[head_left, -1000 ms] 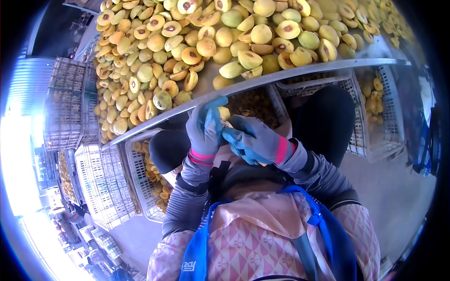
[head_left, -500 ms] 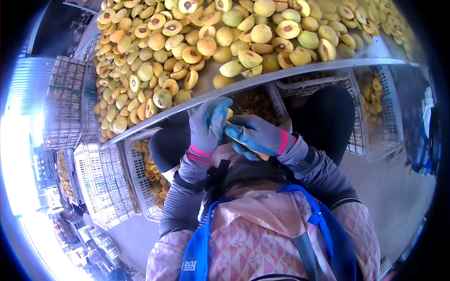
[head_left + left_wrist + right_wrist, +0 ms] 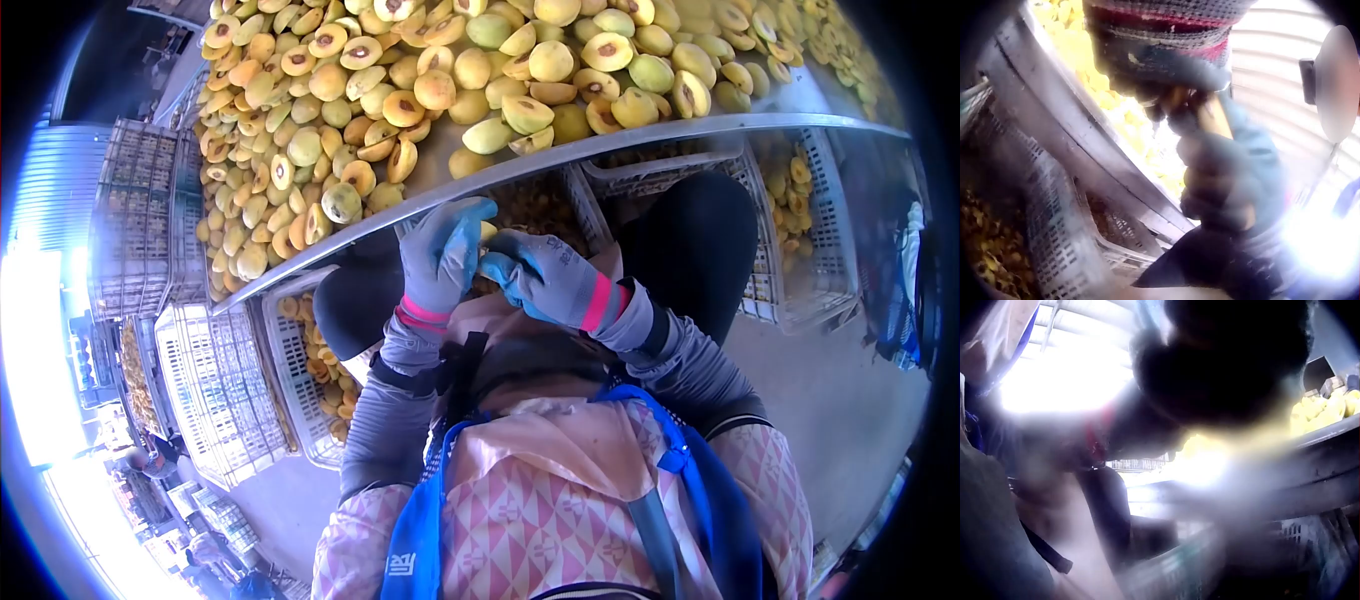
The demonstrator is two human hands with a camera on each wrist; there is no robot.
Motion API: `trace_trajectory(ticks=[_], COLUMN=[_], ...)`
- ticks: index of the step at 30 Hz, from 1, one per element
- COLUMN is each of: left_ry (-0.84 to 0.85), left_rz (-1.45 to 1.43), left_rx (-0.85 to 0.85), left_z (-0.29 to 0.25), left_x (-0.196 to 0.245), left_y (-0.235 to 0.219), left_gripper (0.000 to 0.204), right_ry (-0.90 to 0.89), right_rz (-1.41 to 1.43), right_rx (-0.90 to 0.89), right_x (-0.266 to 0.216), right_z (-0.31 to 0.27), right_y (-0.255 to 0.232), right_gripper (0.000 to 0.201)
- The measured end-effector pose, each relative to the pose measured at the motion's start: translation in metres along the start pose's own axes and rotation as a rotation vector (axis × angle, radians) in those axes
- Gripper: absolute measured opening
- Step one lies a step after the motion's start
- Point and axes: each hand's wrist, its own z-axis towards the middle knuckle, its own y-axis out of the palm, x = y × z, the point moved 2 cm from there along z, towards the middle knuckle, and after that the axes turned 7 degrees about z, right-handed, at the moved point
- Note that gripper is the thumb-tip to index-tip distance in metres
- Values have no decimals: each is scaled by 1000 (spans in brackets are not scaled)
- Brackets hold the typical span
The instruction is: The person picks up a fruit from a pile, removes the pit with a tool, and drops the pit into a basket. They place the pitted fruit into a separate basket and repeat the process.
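Observation:
In the head view both gloved hands meet just below the metal table's front rim (image 3: 580, 143). The left hand (image 3: 438, 250) holds a yellow peach piece (image 3: 488, 231), mostly hidden by the fingers. Close against it, the right hand (image 3: 555, 283) is curled with its back turned up. In the left wrist view a tan wooden handle (image 3: 1216, 119) runs through the right fist; the tool's working end is hidden and I cannot tell its kind. Many peach halves (image 3: 434, 88), some showing brown pit hollows, cover the table above the hands. The right wrist view is dark and blurred.
Plastic crates (image 3: 285, 330) holding yellow fruit pieces stand below the table to the left and right. Another crate (image 3: 592, 212) sits under the rim between the knees. At the far left are stacked crates (image 3: 135, 220) and a white crate (image 3: 215, 385).
The right hand has rolled so its back faces up, hiding the tan handle seen below it half a second ago in the head view. The left hand keeps its hold, almost in place.

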Motion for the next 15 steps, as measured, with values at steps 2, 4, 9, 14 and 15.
trace_trajectory(ticks=[2,4,9,14,15], left_ry=[-54,-143,-298,-246,-330], left_rz=[-76,-200,-323,-332,-335], left_rx=[26,85,46,-15,-6], left_z=[-3,-3,-11,-20,-22], left_x=[-8,-12,-2,-4,-6], left_y=[3,8,1,-14,-17], left_gripper=[33,41,44,45,46], right_ry=[43,85,156,406,362], right_rz=[65,127,407,482,458], right_rx=[7,15,-75,-192,-168], right_x=[-6,-7,-8,-8,-4], right_z=[-1,-1,-1,-1,-1], right_y=[0,-1,1,8,11], right_gripper=[19,19,19,24,27])
